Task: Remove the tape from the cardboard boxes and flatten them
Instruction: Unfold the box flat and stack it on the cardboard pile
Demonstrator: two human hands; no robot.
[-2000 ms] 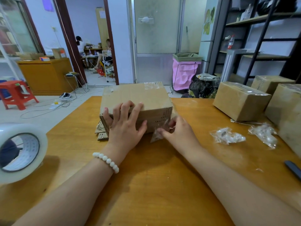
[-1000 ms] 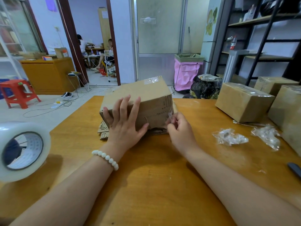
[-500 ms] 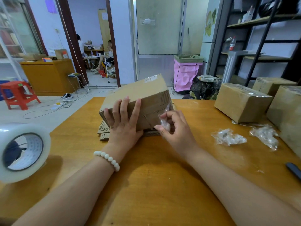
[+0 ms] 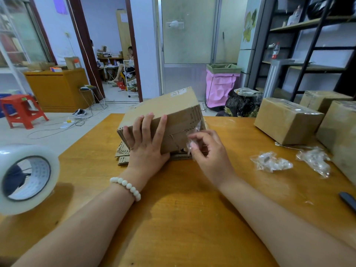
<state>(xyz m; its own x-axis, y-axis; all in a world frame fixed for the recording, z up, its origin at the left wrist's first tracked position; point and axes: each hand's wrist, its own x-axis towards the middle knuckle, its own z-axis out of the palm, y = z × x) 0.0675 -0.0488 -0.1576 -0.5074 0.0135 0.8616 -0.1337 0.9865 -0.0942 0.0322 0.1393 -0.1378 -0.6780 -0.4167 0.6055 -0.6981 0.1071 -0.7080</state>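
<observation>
From the head camera, a brown cardboard box (image 4: 161,116) sits tipped up near the middle of the orange wooden bench (image 4: 183,218), resting on some flat brown cardboard pieces (image 4: 123,153). The left hand (image 4: 147,143) lies flat and spread on the box to steady it. The right hand (image 4: 210,151) pinches a clear strip of tape (image 4: 194,135) coming off the box's near side. Two crumpled clear tape wads (image 4: 271,162) lie to the right, so some peeling looks done. Three taped brown boxes (image 4: 287,120) wait at the right, not yet flattened, so I think plenty is left.
</observation>
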